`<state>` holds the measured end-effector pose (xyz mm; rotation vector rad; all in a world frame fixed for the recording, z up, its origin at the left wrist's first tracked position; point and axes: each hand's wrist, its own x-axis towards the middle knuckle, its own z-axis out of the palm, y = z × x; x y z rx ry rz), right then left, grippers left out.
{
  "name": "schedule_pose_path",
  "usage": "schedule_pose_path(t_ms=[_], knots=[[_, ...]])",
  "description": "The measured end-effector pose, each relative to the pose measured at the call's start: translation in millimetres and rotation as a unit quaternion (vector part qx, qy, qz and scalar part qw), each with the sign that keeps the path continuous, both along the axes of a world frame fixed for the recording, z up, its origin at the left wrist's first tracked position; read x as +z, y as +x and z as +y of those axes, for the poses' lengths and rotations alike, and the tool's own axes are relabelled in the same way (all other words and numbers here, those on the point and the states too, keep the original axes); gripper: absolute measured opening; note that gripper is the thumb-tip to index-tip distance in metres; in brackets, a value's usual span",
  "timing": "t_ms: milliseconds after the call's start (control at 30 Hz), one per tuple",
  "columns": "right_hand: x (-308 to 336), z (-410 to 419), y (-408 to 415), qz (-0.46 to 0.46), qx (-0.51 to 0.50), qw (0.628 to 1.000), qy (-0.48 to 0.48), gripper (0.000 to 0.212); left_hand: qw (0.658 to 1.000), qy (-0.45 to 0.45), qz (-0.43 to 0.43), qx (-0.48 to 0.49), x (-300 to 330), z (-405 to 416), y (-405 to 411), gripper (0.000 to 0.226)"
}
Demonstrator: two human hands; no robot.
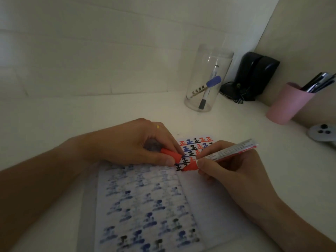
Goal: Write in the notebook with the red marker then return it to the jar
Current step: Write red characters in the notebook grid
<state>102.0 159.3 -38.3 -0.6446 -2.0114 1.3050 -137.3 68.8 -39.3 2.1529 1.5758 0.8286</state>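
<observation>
Red marker (218, 156) gripped in R hand (234, 171), tip on notebook (145, 206); L hand (131, 144) pinches red cap (171, 154); jar (207, 79) behind.

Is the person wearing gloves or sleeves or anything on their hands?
No gloves and no sleeves show: both forearms are bare as far as the picture reaches. The left hand has a tiny yellow speck near a knuckle, too small to identify. The right hand wears nothing visible.

Home desk corner, pink pen cup (287, 104), stapler (254, 73)
</observation>
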Motion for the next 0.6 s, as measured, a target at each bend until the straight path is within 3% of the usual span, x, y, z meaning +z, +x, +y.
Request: schedule_pose_path(t_ms=[600], knots=[[0.8, -0.5, 0.9, -0.018, 0.009, 1.0, -0.004, 0.013, 1.0, -0.009, 0.004, 0.002, 0.3, -0.4, -0.6, 0.024]])
